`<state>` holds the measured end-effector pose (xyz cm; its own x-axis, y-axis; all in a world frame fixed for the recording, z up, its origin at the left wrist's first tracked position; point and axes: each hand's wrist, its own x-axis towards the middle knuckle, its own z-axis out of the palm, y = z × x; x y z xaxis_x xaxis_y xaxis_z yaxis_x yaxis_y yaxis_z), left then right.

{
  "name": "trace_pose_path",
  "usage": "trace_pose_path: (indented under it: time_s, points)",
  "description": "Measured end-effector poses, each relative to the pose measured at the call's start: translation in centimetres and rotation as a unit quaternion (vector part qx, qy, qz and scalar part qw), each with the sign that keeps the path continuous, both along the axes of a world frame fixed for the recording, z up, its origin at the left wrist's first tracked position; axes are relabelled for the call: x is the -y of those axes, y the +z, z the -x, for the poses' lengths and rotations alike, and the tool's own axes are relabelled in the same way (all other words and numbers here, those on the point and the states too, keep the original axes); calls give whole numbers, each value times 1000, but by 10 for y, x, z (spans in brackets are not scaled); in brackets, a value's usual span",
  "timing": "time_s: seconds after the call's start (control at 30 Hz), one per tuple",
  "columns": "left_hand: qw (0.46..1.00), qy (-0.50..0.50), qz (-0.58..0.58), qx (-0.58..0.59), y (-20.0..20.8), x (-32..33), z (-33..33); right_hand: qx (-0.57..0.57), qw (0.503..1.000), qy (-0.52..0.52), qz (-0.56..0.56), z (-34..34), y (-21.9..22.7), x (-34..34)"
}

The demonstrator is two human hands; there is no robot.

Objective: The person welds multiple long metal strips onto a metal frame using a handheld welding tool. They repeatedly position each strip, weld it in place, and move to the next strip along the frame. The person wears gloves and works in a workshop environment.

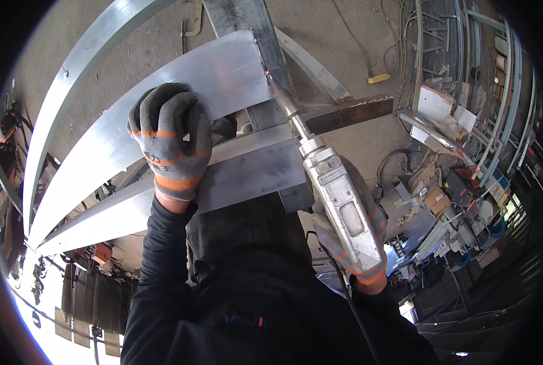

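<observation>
- The silver metal plate [223, 76] is lying across a grey steel bar [241, 15], a pinkish spot glowing at its right end.
- A pale handheld tool [335, 191] is pointing its tip there; keeping angle and pace even probably matters most.
- The right hand [378, 224] is wrapping around the tool, which is hiding the palm and any trigger.
- The left hand [171, 137] is bracing on the plate, fingers curling; whether it is pinching, I cannot tell.
- Glare is swallowing the plate's left end.
</observation>
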<state>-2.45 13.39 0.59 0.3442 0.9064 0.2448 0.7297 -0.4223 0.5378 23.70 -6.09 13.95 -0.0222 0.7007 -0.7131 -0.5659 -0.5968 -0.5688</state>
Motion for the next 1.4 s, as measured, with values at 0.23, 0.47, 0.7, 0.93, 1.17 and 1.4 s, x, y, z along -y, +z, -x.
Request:
trace_pose_path:
  time_s: [0.23, 0.47, 0.7, 0.93, 1.17, 1.4]
  points:
    - [1000, 0, -3, 9, 0, 0, -1, -297, 945, -137, -7, -9, -20, 46]
    - [1000, 1, -1, 2, 0, 1, 0, -398, 878, -265, -19, 6, -18, 35]
    - [1000, 7, 4, 4, -1, 1, 0, -350, 919, -181, 11, -2, -16, 34]
    - [1000, -3, 2, -8, 4, -2, -2, -594, 753, -283, -12, 3, -35, 52]
    - [1000, -7, 3, -1, 6, -4, -4, -544, 790, -255, 125, -6, -16, 18]
    - [1000, -1, 3, -10, 6, -3, -5, -508, 820, -257, 60, -1, -22, 15]
